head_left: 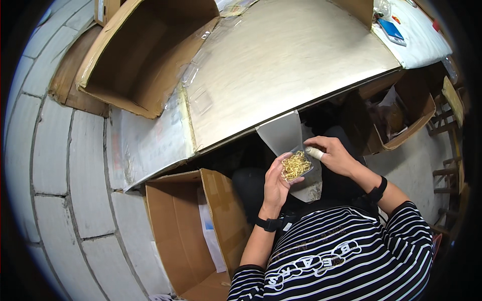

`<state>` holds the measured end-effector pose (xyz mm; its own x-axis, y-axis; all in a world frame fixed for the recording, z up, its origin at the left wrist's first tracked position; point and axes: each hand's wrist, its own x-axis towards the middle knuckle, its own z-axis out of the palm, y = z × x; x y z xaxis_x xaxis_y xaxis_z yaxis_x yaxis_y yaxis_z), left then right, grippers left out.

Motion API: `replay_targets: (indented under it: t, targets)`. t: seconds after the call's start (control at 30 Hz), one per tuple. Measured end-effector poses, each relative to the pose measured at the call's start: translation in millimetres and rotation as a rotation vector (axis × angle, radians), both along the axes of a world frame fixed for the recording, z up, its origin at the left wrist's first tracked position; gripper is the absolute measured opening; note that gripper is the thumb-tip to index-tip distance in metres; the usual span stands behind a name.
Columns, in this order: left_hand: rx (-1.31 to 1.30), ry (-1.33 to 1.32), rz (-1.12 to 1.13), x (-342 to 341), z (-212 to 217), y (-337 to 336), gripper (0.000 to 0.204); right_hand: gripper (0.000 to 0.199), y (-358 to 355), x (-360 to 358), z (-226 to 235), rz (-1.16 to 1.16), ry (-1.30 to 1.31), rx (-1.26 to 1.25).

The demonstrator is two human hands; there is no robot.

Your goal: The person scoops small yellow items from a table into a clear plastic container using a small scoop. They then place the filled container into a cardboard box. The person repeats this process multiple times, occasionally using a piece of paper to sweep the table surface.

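My left hand (276,186) is closed around a small clear plastic box (301,176) in front of my lap. Gold-coloured bent wire pieces (295,165), which look like small clips or pins, fill the box in a tangled heap. At the box's far right corner, my right hand (335,154) has its thumb and curled index finger on the rim. A pale wrap covers that thumb. Beyond the box, a translucent whitish sheet (282,133) hangs by the table's front edge.
The pale table (281,55) stretches ahead, with an open cardboard box (145,55) on its left. Another open carton (186,236) stands left of my legs. Under the table's right side sits a carton (401,135) holding bagged things. A blue-topped device (391,32) lies at the far right.
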<state>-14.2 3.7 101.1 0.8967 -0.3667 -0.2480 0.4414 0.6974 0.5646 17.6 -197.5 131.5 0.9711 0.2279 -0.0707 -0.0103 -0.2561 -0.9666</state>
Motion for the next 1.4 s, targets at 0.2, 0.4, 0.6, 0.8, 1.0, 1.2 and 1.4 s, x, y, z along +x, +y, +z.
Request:
replay_targets:
  t: [0.2, 0.4, 0.6, 0.8, 1.0, 1.2, 1.4]
  targets:
    - [0.016, -0.085, -0.063, -5, -3, 5, 0.053, 0.011, 7, 9, -17, -0.059, 0.185, 0.187]
    - [0.134, -0.041, -0.022, -7, -7, 9, 0.044, 0.009, 13, 5, -3, -0.019, -0.198, -0.080]
    - [0.153, -0.024, 0.037, -7, -12, 6, 0.039, 0.019, 18, 2, -1, 0.152, -0.275, -0.261]
    - [0.129, -0.012, 0.100, -5, -19, 9, 0.041, 0.050, 27, -1, 1, 0.380, -0.711, -0.492]
    - [0.242, 0.009, 0.175, -7, -14, 11, 0.031, 0.056, 31, -6, 7, 0.537, -0.698, -0.542]
    - [0.272, 0.035, 0.222, -9, -12, 14, 0.031, 0.050, 31, -3, 10, 0.509, -0.698, -0.494]
    - [0.273, -0.003, 0.281, -9, -6, 23, 0.035, 0.047, 37, 0, 17, 0.527, -0.735, -0.514]
